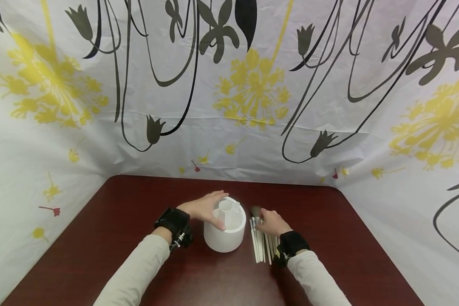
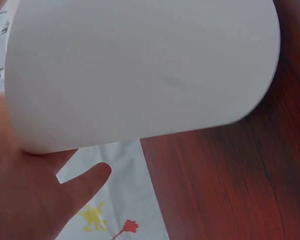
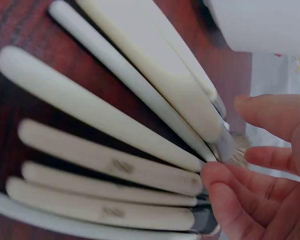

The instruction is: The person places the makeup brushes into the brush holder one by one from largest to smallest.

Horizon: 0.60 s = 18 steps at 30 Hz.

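A white round holder point(image 1: 225, 238) with inner dividers and a central tube stands upright on the table. My left hand point(image 1: 203, 209) grips its upper rim from the left, thumb on the near side and fingers at the far side. The left wrist view shows the holder's smooth wall point(image 2: 140, 70) beside the hand point(image 2: 30, 195). To the right, several paintbrushes point(image 1: 261, 246) with pale handles lie side by side, bristles away from me. Over their bristle end is my right hand point(image 1: 273, 222). Its fingertips touch or nearly touch the brushes point(image 3: 105, 155); thumb and fingers stand apart.
The dark red-brown table point(image 1: 137, 199) has rounded far corners. A white patterned cloth point(image 1: 222, 140) with yellow flowers and grey stems hangs behind it and along both sides. A black camera band sits on each wrist.
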Available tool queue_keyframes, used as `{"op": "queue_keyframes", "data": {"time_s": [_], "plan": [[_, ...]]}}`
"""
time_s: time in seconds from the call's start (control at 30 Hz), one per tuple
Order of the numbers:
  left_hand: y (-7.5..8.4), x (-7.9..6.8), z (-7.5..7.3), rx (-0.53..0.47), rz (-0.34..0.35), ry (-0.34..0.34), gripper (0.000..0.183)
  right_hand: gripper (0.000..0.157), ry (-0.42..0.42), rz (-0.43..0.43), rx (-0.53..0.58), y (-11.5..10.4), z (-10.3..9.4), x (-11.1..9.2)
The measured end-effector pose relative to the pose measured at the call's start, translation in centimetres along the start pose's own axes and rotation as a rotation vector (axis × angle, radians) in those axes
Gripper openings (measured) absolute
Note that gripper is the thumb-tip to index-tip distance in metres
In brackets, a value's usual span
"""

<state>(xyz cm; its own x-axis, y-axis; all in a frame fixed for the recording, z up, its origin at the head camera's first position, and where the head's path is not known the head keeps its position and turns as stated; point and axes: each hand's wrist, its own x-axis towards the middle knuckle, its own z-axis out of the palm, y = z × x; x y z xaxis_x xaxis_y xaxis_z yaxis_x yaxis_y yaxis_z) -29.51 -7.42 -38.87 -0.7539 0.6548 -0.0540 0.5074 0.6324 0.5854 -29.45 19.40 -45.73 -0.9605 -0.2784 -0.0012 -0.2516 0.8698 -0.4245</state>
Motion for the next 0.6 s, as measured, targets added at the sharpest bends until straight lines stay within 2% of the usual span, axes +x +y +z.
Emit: {"op": "queue_keyframes", "data": {"time_s": [0.13, 0.3, 0.6], "plan": [[-0.1, -0.1, 0.2, 0.037, -0.003, 0.0, 0.107, 0.035, 0.008, 0.01, -0.027, 0.1, 0.9, 0.0], [0.0, -0.1, 0.4, 0.077, 0.006, -0.001, 0.11, 0.032, 0.035, 0.036, -0.075, 0.2, 1.4, 0.1], [-0.2, 0.1, 0.5, 0.079, -0.014, 0.006, 0.111, 0.031, 0.039, 0.043, -0.061, -0.2, 1.4, 0.4]]}}
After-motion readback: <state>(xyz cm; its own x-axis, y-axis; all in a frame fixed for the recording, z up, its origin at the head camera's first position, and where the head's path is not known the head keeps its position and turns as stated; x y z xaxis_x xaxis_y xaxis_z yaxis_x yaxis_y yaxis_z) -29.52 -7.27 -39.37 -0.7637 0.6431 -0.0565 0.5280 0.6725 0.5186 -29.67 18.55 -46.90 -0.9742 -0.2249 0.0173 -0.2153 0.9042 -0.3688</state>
